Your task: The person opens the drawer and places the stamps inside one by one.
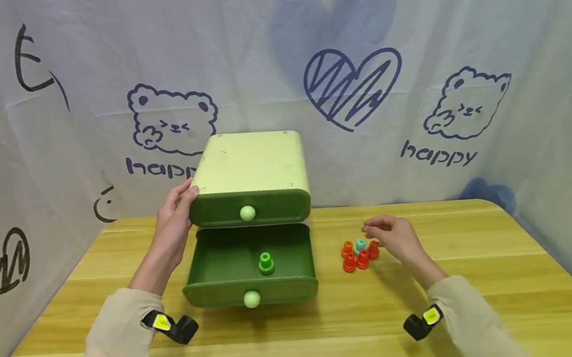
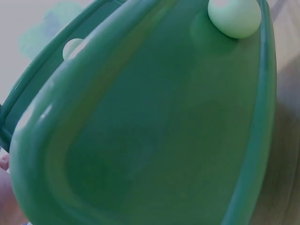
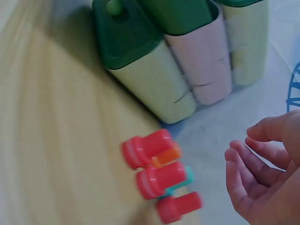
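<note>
A small drawer cabinet (image 1: 251, 159) has a pale yellow-green top and dark green drawer fronts. My left hand (image 1: 175, 213) rests against its upper left side, thumb near the front corner. Below the shut top drawer (image 1: 278, 204), another drawer (image 1: 209, 295) is pulled out. Inside it stands a green peg-shaped game piece (image 1: 266, 263). To the right, my right hand (image 1: 392, 238) hovers with loosely bent fingers and holds nothing. Right beside its fingers is a cluster of similar pieces: an orange piece (image 1: 347, 248), a light blue piece (image 1: 360, 245) and three red pieces (image 1: 362, 259).
The wooden table (image 1: 307, 348) carries everything. In the right wrist view, the cabinet shows a pink middle tier (image 3: 201, 70) between two yellow-green tiers. Behind hangs a white cloth (image 1: 248, 46) printed with hearts and bears. Round pale knobs (image 1: 252, 299) jut from the drawer fronts.
</note>
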The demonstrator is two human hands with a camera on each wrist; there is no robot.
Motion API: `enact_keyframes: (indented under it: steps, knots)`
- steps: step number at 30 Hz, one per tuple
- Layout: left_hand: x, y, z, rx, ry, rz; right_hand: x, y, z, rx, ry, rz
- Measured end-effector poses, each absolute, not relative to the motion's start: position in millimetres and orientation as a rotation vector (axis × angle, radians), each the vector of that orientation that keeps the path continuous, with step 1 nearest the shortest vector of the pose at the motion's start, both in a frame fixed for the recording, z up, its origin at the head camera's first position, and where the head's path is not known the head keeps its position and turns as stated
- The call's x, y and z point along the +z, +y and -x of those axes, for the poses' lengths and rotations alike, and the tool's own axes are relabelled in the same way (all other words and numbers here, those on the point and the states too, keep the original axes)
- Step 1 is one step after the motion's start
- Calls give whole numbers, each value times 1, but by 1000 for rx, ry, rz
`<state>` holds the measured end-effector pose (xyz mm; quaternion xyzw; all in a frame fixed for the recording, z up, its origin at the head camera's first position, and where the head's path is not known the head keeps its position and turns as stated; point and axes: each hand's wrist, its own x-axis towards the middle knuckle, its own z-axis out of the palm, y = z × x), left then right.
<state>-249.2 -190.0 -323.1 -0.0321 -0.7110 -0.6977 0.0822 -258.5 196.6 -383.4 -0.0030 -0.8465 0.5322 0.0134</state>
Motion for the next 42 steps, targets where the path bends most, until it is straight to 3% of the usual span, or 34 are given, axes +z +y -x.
enact_keyframes:
  steps: [17,42]
  knots:
    - [-325,-192,248,-2140,-2090,127,-426,186,246,1489,-2629,68]
    - [-322,-192,247,-2154,-2078,113,-435,188,243,1401,-2719,63]
